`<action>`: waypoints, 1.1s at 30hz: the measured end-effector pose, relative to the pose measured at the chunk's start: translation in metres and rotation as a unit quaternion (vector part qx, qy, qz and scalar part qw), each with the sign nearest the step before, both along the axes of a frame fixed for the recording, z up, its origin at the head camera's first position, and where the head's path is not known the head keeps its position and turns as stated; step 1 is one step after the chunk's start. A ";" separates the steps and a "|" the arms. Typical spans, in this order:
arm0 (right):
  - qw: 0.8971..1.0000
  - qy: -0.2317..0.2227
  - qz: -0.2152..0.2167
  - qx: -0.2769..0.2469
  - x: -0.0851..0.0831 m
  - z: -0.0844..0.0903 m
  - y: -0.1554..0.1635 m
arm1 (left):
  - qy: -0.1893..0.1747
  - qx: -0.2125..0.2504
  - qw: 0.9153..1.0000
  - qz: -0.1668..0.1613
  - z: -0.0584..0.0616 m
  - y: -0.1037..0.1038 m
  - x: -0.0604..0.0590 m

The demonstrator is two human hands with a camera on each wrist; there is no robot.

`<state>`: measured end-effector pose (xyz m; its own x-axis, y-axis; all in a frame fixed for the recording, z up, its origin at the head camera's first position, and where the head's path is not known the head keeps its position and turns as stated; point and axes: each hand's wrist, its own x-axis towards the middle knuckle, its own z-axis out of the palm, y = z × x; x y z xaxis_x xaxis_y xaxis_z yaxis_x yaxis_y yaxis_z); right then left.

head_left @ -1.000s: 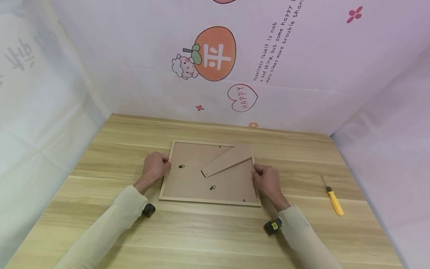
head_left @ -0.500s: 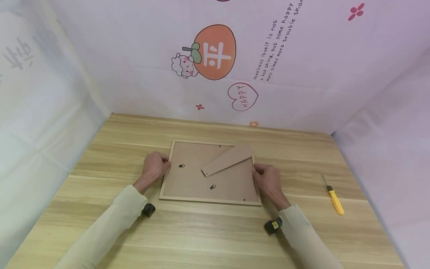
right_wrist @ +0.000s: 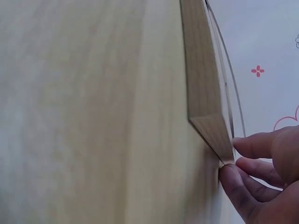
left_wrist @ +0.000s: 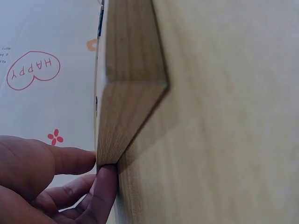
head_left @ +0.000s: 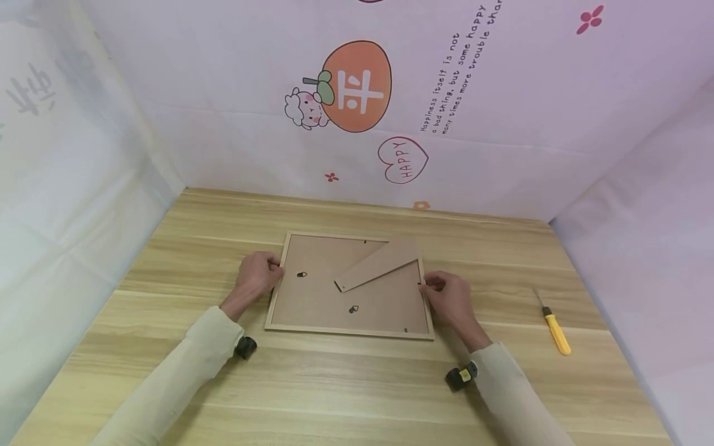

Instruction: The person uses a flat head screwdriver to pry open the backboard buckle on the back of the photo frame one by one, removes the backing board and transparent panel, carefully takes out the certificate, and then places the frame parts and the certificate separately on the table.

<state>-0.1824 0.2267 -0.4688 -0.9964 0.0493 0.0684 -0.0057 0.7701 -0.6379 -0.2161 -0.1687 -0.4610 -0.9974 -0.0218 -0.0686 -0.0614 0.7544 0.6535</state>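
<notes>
A wooden picture frame lies face down, its brown backing and slanted easel leg facing up. My left hand pinches the left side of the frame between thumb and fingers. Seen from the left wrist, the thumb meets the back edge while a finger sits against the side of the wood. On the opposite side my right hand holds the right edge the same way. In the right wrist view its thumb and a finger come together at the frame's wooden side.
A screwdriver with a yellow handle lies on the wood-grain table, right of the right hand. Pale printed sheeting rises along the table's back edge and both sides. Two small hanging rings, one of them a ring, sit on the backing.
My right hand and wrist have shifted slightly to the right, fingertips still at the frame's edge. The left hand and the picture frame stay practically in place.
</notes>
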 end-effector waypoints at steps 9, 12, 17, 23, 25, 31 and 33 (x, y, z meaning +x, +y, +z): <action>1.000 0.009 0.017 0.010 0.007 0.002 0.028 | -0.012 0.002 1.000 -0.012 0.002 -0.001 -0.002; 1.000 0.012 0.002 0.026 0.011 0.006 0.044 | -0.023 -0.001 1.000 -0.017 0.003 -0.002 -0.004; 0.998 0.018 -0.035 0.047 0.023 0.013 0.073 | -0.033 -0.015 0.999 -0.027 0.004 -0.004 -0.009; 0.994 0.045 -0.083 0.052 0.034 0.020 0.105 | -0.032 -0.034 0.999 -0.028 0.008 -0.003 -0.017; 0.991 0.050 -0.106 0.060 0.035 0.022 0.115 | -0.027 -0.051 0.998 -0.030 0.011 -0.001 -0.021; 0.981 0.036 -0.175 0.071 0.039 0.022 0.141 | 0.017 -0.112 0.991 -0.066 0.020 0.013 -0.035; 0.980 0.029 -0.186 0.070 0.040 0.021 0.147 | 0.036 -0.125 0.988 -0.082 0.022 0.017 -0.040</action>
<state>-0.1419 0.3740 -0.4479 -0.9056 0.3940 0.1574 0.2583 0.8063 -0.5321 -0.2561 -0.1519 -0.4394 -0.9910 0.1338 -0.0104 0.1153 0.8884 0.4443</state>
